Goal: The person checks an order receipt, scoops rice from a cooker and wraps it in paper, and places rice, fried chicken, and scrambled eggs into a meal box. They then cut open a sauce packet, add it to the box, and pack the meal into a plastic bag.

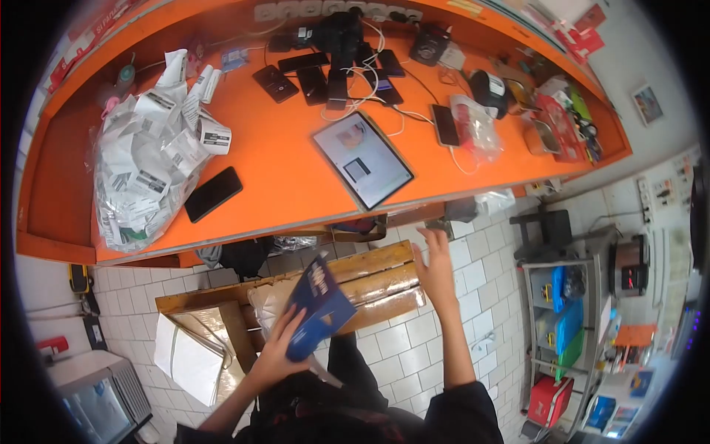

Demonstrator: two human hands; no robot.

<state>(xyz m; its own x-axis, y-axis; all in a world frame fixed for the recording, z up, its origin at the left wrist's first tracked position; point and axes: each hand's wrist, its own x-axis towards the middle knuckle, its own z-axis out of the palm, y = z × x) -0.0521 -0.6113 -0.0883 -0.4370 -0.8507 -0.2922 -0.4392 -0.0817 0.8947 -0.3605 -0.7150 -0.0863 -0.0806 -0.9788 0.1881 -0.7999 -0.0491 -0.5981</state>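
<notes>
My left hand (277, 354) is closed around a dark blue, booklet-shaped item (319, 309) with white lettering, held tilted above my lap. Whether it is a booklet or a flat pack I cannot tell. Beyond the counter's front edge from me lies a tablet (362, 159) with its screen lit. My right hand (436, 268) is raised below that edge, fingers apart and nothing in it. Under both hands stretches a low wooden bench (377, 285), partly covered by brown tape or wrapping.
On the orange counter (259, 140) are a bag of crumpled papers (148, 174), a black phone (214, 194), several more phones and tangled white cables (370, 74). White sheets (185, 362) rest at the bench's left. A shelf rack (543, 325) stands at right.
</notes>
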